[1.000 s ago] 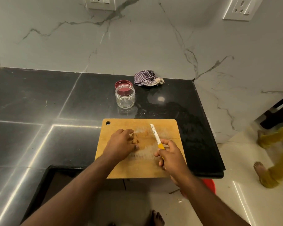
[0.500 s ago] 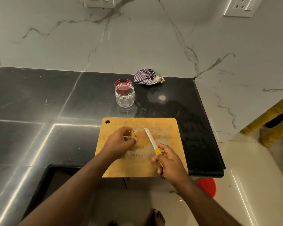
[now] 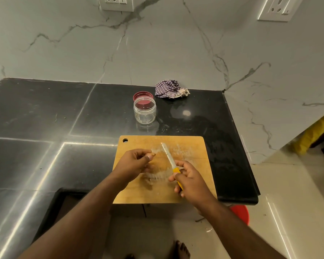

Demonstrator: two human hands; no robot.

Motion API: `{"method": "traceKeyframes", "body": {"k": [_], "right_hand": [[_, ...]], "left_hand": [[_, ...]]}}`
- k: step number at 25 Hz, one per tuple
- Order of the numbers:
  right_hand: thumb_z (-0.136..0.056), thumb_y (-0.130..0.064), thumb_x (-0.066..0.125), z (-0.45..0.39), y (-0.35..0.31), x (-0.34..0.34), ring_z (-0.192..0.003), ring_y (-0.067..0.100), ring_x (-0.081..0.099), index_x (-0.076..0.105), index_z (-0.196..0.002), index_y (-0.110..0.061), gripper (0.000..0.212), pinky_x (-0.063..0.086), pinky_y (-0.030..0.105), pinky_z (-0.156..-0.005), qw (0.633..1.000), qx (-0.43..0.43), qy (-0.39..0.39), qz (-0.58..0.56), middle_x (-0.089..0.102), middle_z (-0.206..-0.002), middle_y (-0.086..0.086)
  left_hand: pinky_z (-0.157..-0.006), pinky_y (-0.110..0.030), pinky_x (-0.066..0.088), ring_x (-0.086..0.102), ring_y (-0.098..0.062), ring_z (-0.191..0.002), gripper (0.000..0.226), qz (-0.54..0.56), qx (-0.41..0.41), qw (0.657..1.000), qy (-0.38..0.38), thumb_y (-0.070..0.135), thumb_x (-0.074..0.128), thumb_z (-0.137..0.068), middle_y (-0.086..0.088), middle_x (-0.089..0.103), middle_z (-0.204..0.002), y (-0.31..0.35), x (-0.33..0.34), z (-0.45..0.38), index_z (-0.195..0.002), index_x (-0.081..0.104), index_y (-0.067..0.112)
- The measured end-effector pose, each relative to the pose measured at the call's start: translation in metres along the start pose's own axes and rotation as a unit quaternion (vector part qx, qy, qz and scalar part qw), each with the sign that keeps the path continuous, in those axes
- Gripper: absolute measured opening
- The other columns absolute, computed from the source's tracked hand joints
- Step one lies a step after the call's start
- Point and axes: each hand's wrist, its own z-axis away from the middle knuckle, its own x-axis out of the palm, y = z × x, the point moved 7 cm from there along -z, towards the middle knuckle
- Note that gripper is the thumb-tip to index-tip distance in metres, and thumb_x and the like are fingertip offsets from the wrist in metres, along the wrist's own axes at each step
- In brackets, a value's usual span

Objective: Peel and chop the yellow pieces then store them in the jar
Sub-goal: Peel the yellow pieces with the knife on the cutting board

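Small yellow piece pinched over the cutting board (image 3: pixel 191 146), knife ready.

The left hand (image 3: pixel 134 161) pinches the yellow piece (image 3: pixel 153 155) at its fingertips; it looks light, firm and probably slippery, so hold it by the ends. The right hand (image 3: pixel 190 181) grips the knife (image 3: pixel 169 158) by its handle. Compared with a second ago, the piece is lifted off the board and the blade is nearer. The jar (image 3: pixel 144 111) is empty.

A small brownish-yellow piece (image 3: pixel 153 155) sits pinched above the wooden cutting board (image 3: pixel 193 146), while the clear, lidless jar (image 3: pixel 144 112) stands upright behind it.
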Motion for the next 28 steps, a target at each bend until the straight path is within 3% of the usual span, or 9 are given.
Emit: {"method": "traceKeyframes", "body": {"k": [5,9,11,14,16,19,23,25,28], "right_hand": [[-0.102,-0.024,0.047,-0.001,-0.003,0.009,-0.084,0.003,0.061,0.038,-0.145,-0.037,0.046,0.052,0.020,-0.073,0.981,-0.088,0.017,0.170,0.060,-0.125,-0.011],[-0.103,-0.023,0.044,0.002,-0.004,0.015,-0.127,0.005,0.045,0.031,-0.152,-0.030,0.051,0.036,0.019,-0.104,0.955,-0.137,0.028,0.262,0.045,-0.142,-0.012],[-0.102,-0.023,0.045,0.000,0.001,0.016,-0.115,0.009,0.054,0.033,-0.150,-0.033,0.050,0.047,0.024,-0.096,0.965,-0.123,0.023,0.228,0.049,-0.140,-0.011],[-0.101,-0.016,0.047,-0.005,0.014,0.012,-0.058,0.013,0.055,0.047,-0.137,-0.038,0.043,0.044,0.027,-0.048,1.000,0.009,0.022,-0.021,0.066,-0.111,0.002],[-0.101,-0.012,0.045,-0.006,0.016,0.009,-0.046,0.012,0.046,0.051,-0.130,-0.038,0.040,0.033,0.023,-0.040,0.992,0.044,0.036,-0.116,0.069,-0.100,0.007],[-0.100,-0.012,0.046,-0.009,0.009,0.004,-0.047,0.011,0.049,0.050,-0.133,-0.038,0.042,0.037,0.024,-0.041,0.997,0.012,0.046,-0.059,0.068,-0.101,0.000],[-0.101,-0.023,0.047,-0.013,0.009,0.002,-0.089,0.008,0.057,0.037,-0.147,-0.039,0.050,0.055,0.033,-0.079,0.988,-0.052,0.036,0.140,0.057,-0.135,-0.006],[-0.102,-0.024,0.046,-0.012,0.006,0.004,-0.114,0.004,0.048,0.033,-0.150,-0.034,0.051,0.044,0.031,-0.104,0.979,-0.073,0.028,0.187,0.047,-0.146,-0.009],[-0.103,-0.023,0.044,-0.010,-0.002,0.009,-0.121,-0.003,0.037,0.032,-0.152,-0.030,0.050,0.031,0.017,-0.104,0.962,-0.099,0.022,0.253,0.043,-0.148,-0.010]], "left_hand": [[-0.068,-0.023,0.059,0.071,-0.014,-0.081,0.014,-0.087,0.038,0.991,0.090,0.030,0.066,-0.094,0.006,0.074,-0.087,0.002,-0.003,-0.007,-0.106,0.071,0.024],[-0.063,-0.013,0.052,0.069,-0.006,-0.077,0.020,-0.110,0.071,0.986,0.105,0.022,0.067,-0.094,0.010,0.072,-0.092,0.000,0.000,-0.009,-0.113,0.068,0.026],[-0.067,-0.018,0.056,0.070,-0.008,-0.079,0.021,-0.102,0.069,0.986,0.110,0.022,0.067,-0.094,0.010,0.071,-0.096,-0.002,0.000,-0.011,-0.114,0.067,0.026],[-0.081,-0.035,0.061,0.074,-0.018,-0.087,0.020,0.066,0.026,0.993,0.095,0.015,0.070,-0.092,-0.006,0.073,-0.101,-0.010,-0.001,-0.013,-0.110,0.063,0.016],[-0.086,-0.041,0.059,0.075,-0.024,-0.092,0.023,0.168,-0.005,0.984,0.059,0.008,0.069,-0.091,-0.011,0.075,-0.101,-0.014,0.004,-0.012,-0.112,0.061,0.010],[-0.084,-0.038,0.060,0.075,-0.021,-0.091,0.021,0.121,-0.010,0.991,0.062,0.010,0.070,-0.090,-0.009,0.075,-0.099,-0.013,0.003,-0.015,-0.110,0.065,0.011],[-0.069,-0.019,0.054,0.069,-0.012,-0.090,0.034,-0.097,0.027,0.988,0.118,0.023,0.071,-0.091,0.004,0.069,-0.105,0.002,-0.010,-0.028,-0.123,0.066,0.020],[-0.072,-0.018,0.050,0.065,-0.013,-0.101,0.048,-0.161,0.040,0.979,0.118,0.025,0.074,-0.088,0.003,0.065,-0.117,0.001,-0.011,-0.029,-0.134,0.059,0.021],[-0.083,-0.026,0.052,0.062,-0.018,-0.111,0.061,-0.231,0.062,0.964,0.112,0.030,0.079,-0.083,-0.001,0.062,-0.128,-0.002,-0.003,-0.026,-0.139,0.056,0.018]]}}
